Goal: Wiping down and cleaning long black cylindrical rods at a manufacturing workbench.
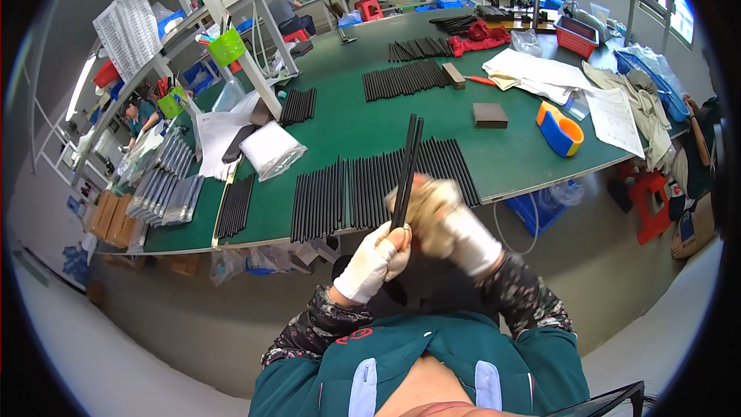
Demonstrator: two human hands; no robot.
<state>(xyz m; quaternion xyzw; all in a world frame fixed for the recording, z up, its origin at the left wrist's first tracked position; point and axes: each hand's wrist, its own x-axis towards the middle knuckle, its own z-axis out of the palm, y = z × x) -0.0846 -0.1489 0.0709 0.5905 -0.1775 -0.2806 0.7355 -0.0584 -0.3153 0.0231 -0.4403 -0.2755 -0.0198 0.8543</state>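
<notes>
- Two thin black strips are held upright and close together, in front of the person's chest and above the near edge of the green table.
- The lower end of the strips is gripped by the left hand, which is covered by a white glove and is closed around them.
- The right hand, in a worn beige glove, is seen just beside the strips at their middle part; it is blurred, so it cannot be told if the strips are grasped by it or only touched.
- Behind the hands, long rows of the same black strips are laid flat side by side on the table, near its front edge.
- More groups of black strips are placed further back on the table, well apart from the hands.
- A small dark block is set on the table to the right, and near it a roll of blue, orange and yellow colour is seen.
- White paper sheets and a red basket are found at the far right part of the table.
- A white plastic bag is lying on the left part, beside a slanted white frame on which green cups are fixed.
- Other people are seated at tables in the background.
</notes>
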